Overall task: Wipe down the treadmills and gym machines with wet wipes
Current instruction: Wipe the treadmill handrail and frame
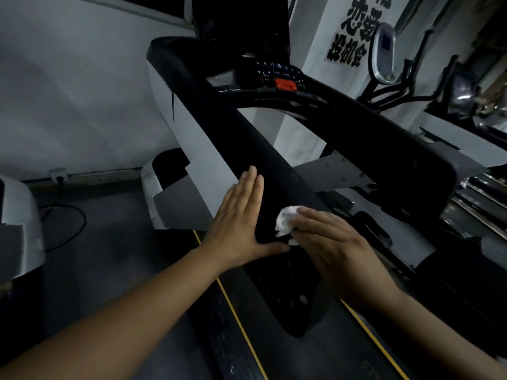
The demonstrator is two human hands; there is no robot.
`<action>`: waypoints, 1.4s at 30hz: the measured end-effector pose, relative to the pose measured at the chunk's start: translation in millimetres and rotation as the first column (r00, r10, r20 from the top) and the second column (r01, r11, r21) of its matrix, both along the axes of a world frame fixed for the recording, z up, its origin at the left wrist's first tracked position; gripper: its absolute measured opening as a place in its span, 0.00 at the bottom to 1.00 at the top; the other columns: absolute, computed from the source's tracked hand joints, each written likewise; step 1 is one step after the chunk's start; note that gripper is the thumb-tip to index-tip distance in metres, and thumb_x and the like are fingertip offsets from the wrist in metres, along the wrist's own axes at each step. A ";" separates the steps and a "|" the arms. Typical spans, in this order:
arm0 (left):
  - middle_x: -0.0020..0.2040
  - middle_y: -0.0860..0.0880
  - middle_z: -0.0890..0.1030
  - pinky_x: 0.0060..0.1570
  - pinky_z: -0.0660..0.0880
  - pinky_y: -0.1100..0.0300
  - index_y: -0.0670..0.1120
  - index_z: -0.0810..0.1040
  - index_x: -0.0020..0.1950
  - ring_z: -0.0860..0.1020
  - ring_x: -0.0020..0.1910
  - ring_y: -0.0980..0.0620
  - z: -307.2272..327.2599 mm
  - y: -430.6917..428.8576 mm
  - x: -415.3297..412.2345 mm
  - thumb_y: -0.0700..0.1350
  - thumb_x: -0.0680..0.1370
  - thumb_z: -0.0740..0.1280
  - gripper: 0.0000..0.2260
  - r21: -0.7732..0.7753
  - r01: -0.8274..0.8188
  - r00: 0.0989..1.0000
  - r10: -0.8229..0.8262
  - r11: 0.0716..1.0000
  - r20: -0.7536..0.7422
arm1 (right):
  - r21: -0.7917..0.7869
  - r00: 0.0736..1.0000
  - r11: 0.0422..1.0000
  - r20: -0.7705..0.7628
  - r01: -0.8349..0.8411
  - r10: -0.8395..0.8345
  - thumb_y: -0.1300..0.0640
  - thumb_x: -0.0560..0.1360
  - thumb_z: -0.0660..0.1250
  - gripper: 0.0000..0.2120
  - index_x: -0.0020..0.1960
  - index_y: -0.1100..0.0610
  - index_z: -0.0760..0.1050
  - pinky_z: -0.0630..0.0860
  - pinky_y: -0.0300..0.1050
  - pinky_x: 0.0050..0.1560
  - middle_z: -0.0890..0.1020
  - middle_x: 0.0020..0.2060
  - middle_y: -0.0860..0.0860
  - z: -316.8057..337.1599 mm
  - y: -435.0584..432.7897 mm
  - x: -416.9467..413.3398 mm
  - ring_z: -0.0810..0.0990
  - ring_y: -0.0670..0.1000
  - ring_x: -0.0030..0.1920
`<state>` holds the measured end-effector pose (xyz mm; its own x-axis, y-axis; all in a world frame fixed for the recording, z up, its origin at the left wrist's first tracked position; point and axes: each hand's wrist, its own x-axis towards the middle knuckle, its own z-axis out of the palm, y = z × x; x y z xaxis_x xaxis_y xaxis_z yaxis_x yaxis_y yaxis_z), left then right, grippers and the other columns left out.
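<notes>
Left hand: the left hand (pixel 238 223) lay flat against the left side of the treadmill handrail (pixel 247 127), fingers straight and together, thumb spread along the rail's lower edge; it grasped nothing.
Right hand: the right hand (pixel 334 248) pressed down on top of the same rail, fingers nearly straight, covering part of the wet wipe (pixel 285 223).
Wet wipe: white and bunched, on the black handrail under the right fingertips, just beside the left thumb.
Console: the console (pixel 274 75) sat at the rail's far end with a red button (pixel 286 85); its small white key numerals were too blurred to read surely.
Writing: a white wall poster (pixel 354 34) carried large black Chinese characters, apparently 恋爱 above 没机会; the top row was cut off.
Floor: a black cable (pixel 74 223) looped at left.
</notes>
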<state>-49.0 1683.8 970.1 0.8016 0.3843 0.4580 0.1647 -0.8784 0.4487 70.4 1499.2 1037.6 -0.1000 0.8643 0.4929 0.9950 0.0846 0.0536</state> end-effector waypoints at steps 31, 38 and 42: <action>0.84 0.45 0.48 0.79 0.54 0.44 0.42 0.51 0.83 0.47 0.83 0.49 -88.4 -131.5 -14.3 0.55 0.75 0.71 0.45 -0.128 0.029 0.975 0.000 0.991 0.221 | -0.187 0.691 0.950 0.721 0.249 -0.039 0.46 0.79 0.54 0.36 0.83 0.58 0.49 0.50 0.63 0.79 0.59 0.80 0.59 -36.2 -21.5 -19.1 0.50 0.59 0.81; 0.83 0.46 0.48 0.79 0.58 0.45 0.46 0.47 0.84 0.47 0.83 0.51 -108.0 -157.8 -2.4 0.59 0.74 0.67 0.46 -0.140 -0.144 0.965 0.171 0.980 0.201 | -0.165 0.851 0.986 0.521 0.033 0.059 0.42 0.78 0.60 0.38 0.80 0.61 0.55 0.55 0.62 0.78 0.57 0.80 0.60 -21.6 -34.3 18.3 0.53 0.58 0.81; 0.84 0.44 0.42 0.78 0.59 0.50 0.44 0.48 0.83 0.45 0.83 0.48 -102.6 -160.5 0.7 0.58 0.75 0.68 0.45 -0.245 -0.154 0.944 0.215 0.957 0.249 | -0.157 0.839 0.986 0.527 -0.063 0.137 0.41 0.77 0.61 0.34 0.77 0.61 0.63 0.57 0.62 0.78 0.59 0.79 0.59 -29.5 -32.3 36.9 0.56 0.60 0.80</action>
